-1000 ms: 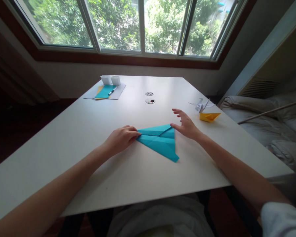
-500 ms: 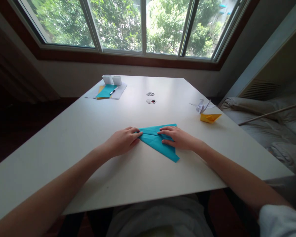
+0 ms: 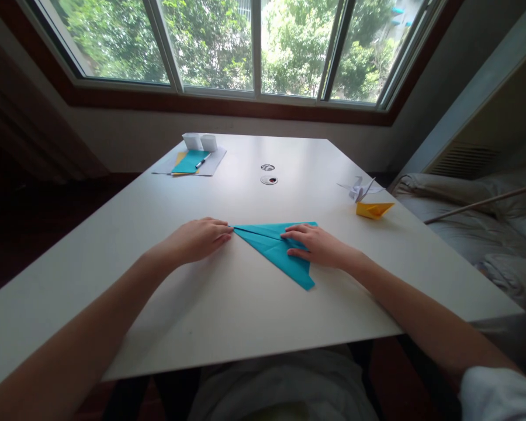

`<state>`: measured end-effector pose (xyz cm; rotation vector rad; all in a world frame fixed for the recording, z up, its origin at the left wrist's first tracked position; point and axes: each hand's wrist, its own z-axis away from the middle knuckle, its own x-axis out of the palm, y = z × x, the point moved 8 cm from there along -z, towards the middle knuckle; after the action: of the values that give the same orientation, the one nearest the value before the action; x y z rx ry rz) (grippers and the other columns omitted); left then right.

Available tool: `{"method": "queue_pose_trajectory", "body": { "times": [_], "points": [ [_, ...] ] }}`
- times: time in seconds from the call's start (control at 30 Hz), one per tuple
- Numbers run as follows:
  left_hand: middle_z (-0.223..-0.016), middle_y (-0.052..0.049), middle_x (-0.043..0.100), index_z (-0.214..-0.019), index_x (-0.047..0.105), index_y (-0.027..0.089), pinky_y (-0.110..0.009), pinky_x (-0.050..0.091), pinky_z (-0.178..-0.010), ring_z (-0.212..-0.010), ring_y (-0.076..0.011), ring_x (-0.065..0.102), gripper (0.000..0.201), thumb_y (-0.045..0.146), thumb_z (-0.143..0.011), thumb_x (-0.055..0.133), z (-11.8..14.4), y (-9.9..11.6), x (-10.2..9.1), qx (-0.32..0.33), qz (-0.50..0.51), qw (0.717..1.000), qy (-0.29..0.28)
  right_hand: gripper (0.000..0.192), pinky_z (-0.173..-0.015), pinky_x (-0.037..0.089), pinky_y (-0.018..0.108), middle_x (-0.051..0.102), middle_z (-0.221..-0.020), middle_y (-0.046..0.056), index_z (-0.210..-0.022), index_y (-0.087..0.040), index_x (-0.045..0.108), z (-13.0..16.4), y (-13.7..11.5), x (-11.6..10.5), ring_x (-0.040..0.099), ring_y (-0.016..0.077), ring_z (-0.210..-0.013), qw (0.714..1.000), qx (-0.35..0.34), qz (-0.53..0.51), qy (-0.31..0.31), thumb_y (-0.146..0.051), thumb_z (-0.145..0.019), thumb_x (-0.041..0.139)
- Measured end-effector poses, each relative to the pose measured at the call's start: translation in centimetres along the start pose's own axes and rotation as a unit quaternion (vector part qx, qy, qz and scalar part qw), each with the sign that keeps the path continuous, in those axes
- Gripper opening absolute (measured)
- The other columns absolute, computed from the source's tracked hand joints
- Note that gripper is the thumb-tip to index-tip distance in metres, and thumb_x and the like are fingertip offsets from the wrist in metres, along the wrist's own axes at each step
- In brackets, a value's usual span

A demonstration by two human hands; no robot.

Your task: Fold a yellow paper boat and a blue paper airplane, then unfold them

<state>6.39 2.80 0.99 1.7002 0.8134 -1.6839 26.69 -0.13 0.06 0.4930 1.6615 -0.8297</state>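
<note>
A folded sheet of blue paper (image 3: 274, 248) lies flat on the white table in front of me, shaped as a long triangle. Its narrow tip points left and a crease runs along its middle. My left hand (image 3: 201, 238) is at that tip, fingers and thumb close together on it. My right hand (image 3: 318, 244) rests on the wide end, its fingers spread over the upper layer. Part of the paper's right edge is hidden under the right hand.
A yellow paper boat (image 3: 374, 210) and a white paper crane (image 3: 358, 190) stand at the right. At the far left, blue and yellow sheets (image 3: 188, 162), a pen (image 3: 203, 161) and white paper boxes (image 3: 191, 141) sit on white paper. Round inserts (image 3: 269, 180) are set into the table (image 3: 245, 316).
My left hand has slid left along the blue paper to its tip, uncovering more of the narrow end. The paper has turned slightly, while my right hand has stayed almost in place.
</note>
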Motion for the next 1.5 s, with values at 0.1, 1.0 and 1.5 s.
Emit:
{"method": "queue_pose_trajectory", "body": {
  "times": [0.1, 1.0, 1.5],
  "points": [
    [-0.112, -0.007, 0.063, -0.106, 0.063, 0.023, -0.033, 0.046, -0.083, -0.102, -0.0221, 0.058, 0.037, 0.038, -0.089, 0.033, -0.1, -0.7, -0.3, -0.006, -0.004, 1.0, 0.013, 0.042, -0.092, 0.041, 0.044, 0.051, -0.127, 0.01, -0.123, -0.024, 0.05, 0.0, 0.0, 0.1, 0.049, 0.0274, -0.112, 1.0, 0.0, 0.002, 0.0, -0.042, -0.086, 0.046],
    [-0.147, -0.01, 0.015, -0.142, 0.015, 0.013, -0.051, 0.012, -0.105, -0.135, -0.0251, 0.016, 0.069, 0.056, -0.088, 0.014, 0.3, 2.2, 2.8, -0.116, 0.013, 0.984, -0.134, 0.039, -0.088, 0.043, 0.045, 0.05, -0.126, 0.008, -0.123, -0.028, 0.05, -0.1, -0.3, 0.2, 0.054, 0.0273, -0.104, 0.999, 0.038, 0.028, 0.004, -0.042, -0.087, 0.044],
    [-0.098, -0.008, 0.065, -0.106, 0.059, 0.019, -0.035, 0.041, -0.076, -0.087, -0.0245, 0.06, 0.04, 0.043, -0.085, 0.037, -0.4, 0.3, -1.1, -0.09, 0.03, 0.995, 0.041, 0.04, -0.095, 0.038, 0.044, 0.048, -0.13, 0.009, -0.125, -0.027, 0.049, 0.1, -0.2, 0.3, 0.048, 0.0263, -0.114, 1.0, 0.017, 0.024, 0.004, -0.041, -0.088, 0.042]
  ]
}}
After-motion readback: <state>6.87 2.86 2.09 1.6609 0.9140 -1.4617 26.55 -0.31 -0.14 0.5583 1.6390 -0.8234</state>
